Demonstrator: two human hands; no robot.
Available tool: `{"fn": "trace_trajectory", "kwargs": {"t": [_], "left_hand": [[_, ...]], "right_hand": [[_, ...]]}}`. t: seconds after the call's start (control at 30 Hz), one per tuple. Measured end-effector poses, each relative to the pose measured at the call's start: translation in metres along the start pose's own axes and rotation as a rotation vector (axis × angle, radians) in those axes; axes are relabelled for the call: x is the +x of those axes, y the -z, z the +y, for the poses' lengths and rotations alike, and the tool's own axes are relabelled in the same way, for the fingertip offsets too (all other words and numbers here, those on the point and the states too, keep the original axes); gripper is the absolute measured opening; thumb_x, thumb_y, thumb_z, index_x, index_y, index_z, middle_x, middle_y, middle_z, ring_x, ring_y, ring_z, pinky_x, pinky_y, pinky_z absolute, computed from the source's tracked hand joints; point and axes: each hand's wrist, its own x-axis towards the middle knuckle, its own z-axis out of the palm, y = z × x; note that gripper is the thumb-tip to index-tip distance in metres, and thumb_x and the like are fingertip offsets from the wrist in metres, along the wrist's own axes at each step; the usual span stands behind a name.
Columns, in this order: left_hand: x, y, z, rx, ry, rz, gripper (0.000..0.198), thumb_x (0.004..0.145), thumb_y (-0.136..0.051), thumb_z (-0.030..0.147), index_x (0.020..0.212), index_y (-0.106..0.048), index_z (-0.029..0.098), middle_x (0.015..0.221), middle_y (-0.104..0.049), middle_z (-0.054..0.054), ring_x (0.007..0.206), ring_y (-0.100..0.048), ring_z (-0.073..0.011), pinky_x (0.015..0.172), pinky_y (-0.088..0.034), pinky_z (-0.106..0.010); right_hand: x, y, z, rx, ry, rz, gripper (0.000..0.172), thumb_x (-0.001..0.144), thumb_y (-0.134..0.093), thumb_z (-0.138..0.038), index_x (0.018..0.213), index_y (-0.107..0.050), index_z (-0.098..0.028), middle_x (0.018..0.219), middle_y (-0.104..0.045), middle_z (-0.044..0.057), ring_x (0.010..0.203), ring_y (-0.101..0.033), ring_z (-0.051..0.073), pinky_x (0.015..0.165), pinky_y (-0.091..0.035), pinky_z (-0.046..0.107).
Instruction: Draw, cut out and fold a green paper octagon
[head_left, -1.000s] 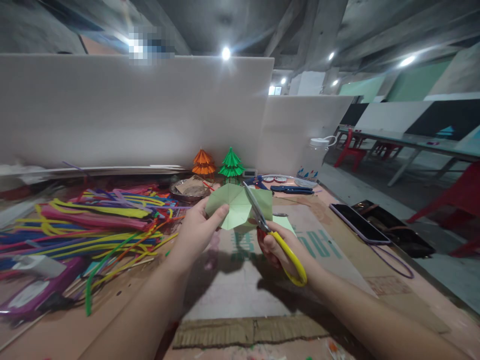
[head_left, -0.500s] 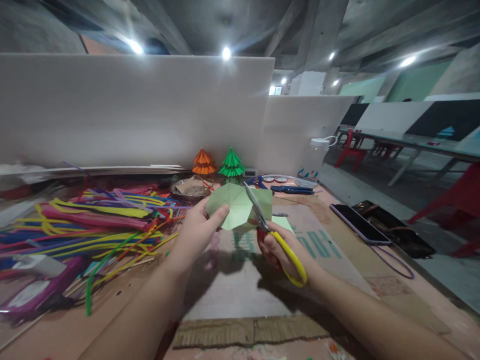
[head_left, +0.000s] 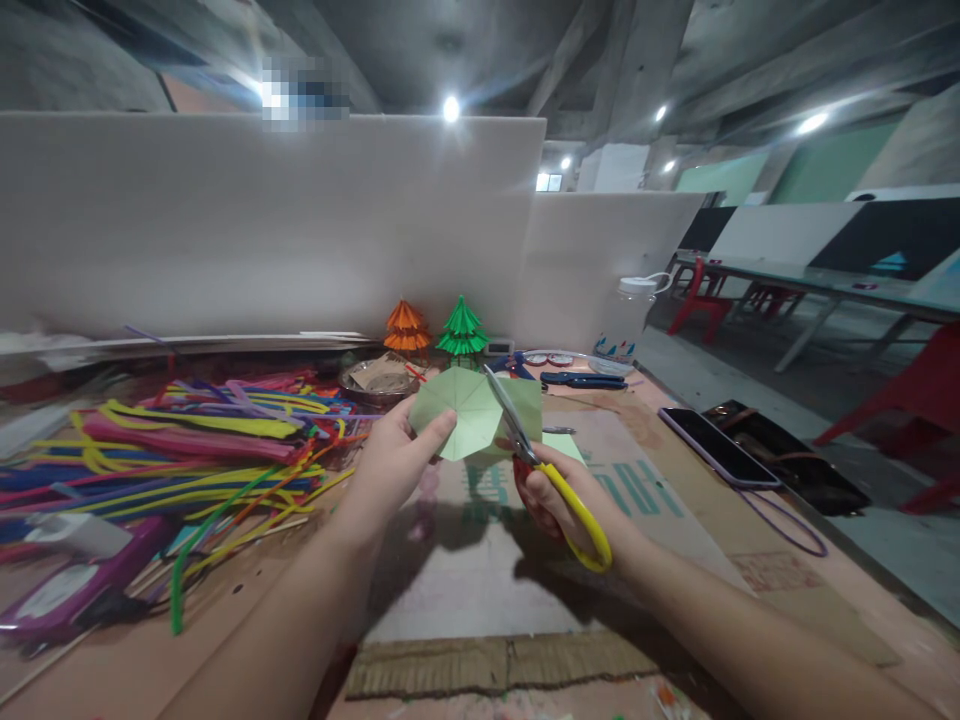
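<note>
Scissors [head_left: 526,452] diagonal, blades [head_left: 510,410] apparently forward-left

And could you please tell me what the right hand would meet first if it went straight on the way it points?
Most likely the light green paper: the scissors in the right hand overlap it in this view, though depth is unclear. The green tree ornament stands farther back.

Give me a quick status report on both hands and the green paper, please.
Left hand pinching creased green paper. Right hand gripping yellow-handled scissors, blades at the paper. Pipe cleaners heaped to the left; nothing visibly blocking the blades.
</note>
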Motion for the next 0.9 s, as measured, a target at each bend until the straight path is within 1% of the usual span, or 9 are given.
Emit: {"fn": "trace_trajectory", "kwargs": {"t": [0.2, 0.37, 0.5, 0.67, 0.9], "left_hand": [[-0.0001, 0.001, 0.0007, -0.009, -0.003, -0.006, 0.04, 0.077, -0.078, 0.05, 0.098, -0.07, 0.017, 0.068, -0.063, 0.003, 0.056, -0.052, -0.013, 0.05, -0.04, -0.021], [-0.0006, 0.0007, 0.0008, -0.012, -0.01, -0.011, 0.04, 0.078, -0.078, 0.05, 0.099, -0.069, 0.017, 0.069, -0.062, 0.003, 0.056, -0.051, -0.0124, 0.05, -0.039, -0.021], [-0.0007, 0.0, 0.0007, -0.009, -0.013, -0.013, 0.038, 0.077, -0.078, 0.05, 0.096, -0.069, 0.017, 0.067, -0.062, 0.003, 0.055, -0.05, -0.0123, 0.049, -0.039, -0.021], [-0.0009, -0.0009, 0.0026, -0.011, -0.005, -0.009, 0.039, 0.076, -0.078, 0.051, 0.095, -0.069, 0.017, 0.066, -0.062, 0.003, 0.054, -0.051, -0.0126, 0.049, -0.039, -0.022], [-0.0003, -0.0012, 0.0031, -0.01, 0.003, -0.01, 0.041, 0.076, -0.078, 0.052, 0.097, -0.07, 0.017, 0.068, -0.063, 0.002, 0.055, -0.052, -0.0131, 0.048, -0.04, -0.022]], "right_hand": [[-0.0009, -0.0005, -0.004, -0.017, -0.004, 0.015, 0.064, 0.083, -0.066, -0.08, 0.099, -0.054, -0.02, 0.063, -0.039, -0.01, 0.043, -0.031, 0.004, 0.037, -0.027, 0.018], [-0.0014, -0.0001, -0.0014, -0.024, -0.005, 0.015, 0.065, 0.083, -0.065, -0.081, 0.099, -0.055, -0.019, 0.062, -0.039, -0.01, 0.042, -0.031, 0.004, 0.037, -0.028, 0.018], [-0.0009, 0.0003, 0.0004, -0.012, -0.012, 0.005, 0.064, 0.083, -0.064, -0.082, 0.1, -0.054, -0.02, 0.061, -0.038, -0.01, 0.042, -0.031, 0.005, 0.037, -0.028, 0.018], [-0.0002, 0.0003, -0.0005, -0.011, -0.01, 0.002, 0.064, 0.082, -0.065, -0.082, 0.095, -0.053, -0.021, 0.061, -0.038, -0.01, 0.042, -0.031, 0.005, 0.037, -0.028, 0.019], [-0.0003, -0.0006, -0.002, -0.015, -0.024, 0.01, 0.064, 0.081, -0.065, -0.082, 0.095, -0.052, -0.021, 0.06, -0.039, -0.01, 0.041, -0.031, 0.005, 0.037, -0.028, 0.018]]}}
